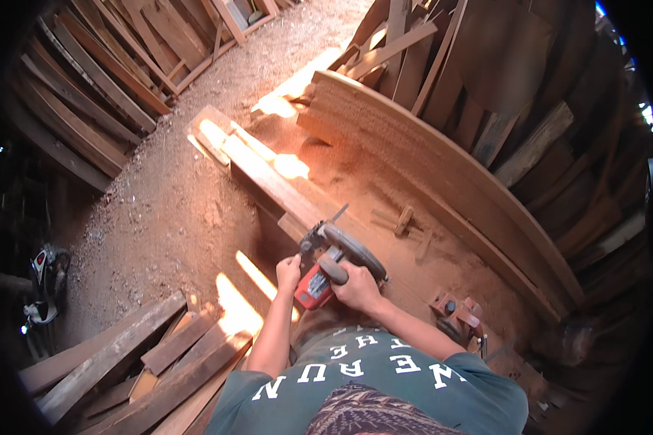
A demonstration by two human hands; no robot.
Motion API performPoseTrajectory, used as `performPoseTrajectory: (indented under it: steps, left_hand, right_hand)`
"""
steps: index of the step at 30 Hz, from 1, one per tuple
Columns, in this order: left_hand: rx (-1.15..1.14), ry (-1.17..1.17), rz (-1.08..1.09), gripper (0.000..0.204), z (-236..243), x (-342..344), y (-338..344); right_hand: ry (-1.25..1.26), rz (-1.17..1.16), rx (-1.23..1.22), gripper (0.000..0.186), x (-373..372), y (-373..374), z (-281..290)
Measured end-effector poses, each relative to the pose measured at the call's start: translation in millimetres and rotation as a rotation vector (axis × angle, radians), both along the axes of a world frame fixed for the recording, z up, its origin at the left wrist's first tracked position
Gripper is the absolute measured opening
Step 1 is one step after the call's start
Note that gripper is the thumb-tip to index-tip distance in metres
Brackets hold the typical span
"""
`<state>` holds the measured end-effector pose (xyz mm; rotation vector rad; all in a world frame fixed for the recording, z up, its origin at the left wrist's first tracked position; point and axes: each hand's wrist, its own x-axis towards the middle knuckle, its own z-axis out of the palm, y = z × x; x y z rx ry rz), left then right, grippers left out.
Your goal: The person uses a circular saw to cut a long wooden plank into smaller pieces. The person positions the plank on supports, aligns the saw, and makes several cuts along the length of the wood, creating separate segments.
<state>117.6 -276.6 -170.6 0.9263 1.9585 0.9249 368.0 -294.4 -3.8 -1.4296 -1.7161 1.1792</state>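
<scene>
A circular saw [313, 287] with a red motor housing and a grey blade guard rests on a long wooden plank [286, 190] on the work surface. My right hand [359, 288] is wrapped round the saw's dark handle. My left hand [289, 272] is closed at the left side of the saw, near its base plate. What lies within those fingers is hidden. The blade's lower part is also out of sight. A strip of bright light falls across the plank's far end.
A wide sawdust-covered board [428, 156] stands on edge along the right. Small wooden pieces [405, 220] and a red tool [457, 308] lie right of the saw. Scrap planks [123, 355] are piled at lower left. More boards [87, 94] lean at upper left.
</scene>
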Motion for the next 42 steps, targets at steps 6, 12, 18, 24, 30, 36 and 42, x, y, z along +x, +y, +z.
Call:
performPoseTrajectory:
  steps: [6,12,18,24,30,36,42]
  left_hand:
    - [-0.01,-0.024,0.027,0.041,4,-5,5]
    - [-0.02,-0.115,0.06,0.038,7,-10,7]
    - [-0.093,-0.097,0.045,0.037,21,-16,15]
    - [-0.083,-0.135,0.068,0.036,27,-22,21]
    - [-0.056,-0.171,0.066,0.036,21,-31,25]
    - [-0.106,-0.149,0.053,0.035,31,-36,31]
    - [-0.114,-0.115,0.064,0.035,28,-42,36]
  right_hand:
    - [-0.002,0.0,0.003,0.025,-7,4,5]
    - [-0.018,0.013,-0.059,0.028,-13,8,5]
    - [-0.019,0.011,-0.028,0.034,-20,15,2]
    - [-0.044,0.013,-0.035,0.035,-29,21,-2]
    - [-0.04,0.01,-0.056,0.036,-36,26,3]
    - [-0.018,0.011,-0.028,0.036,-42,31,5]
    - [-0.021,-0.01,-0.032,0.031,-51,35,9]
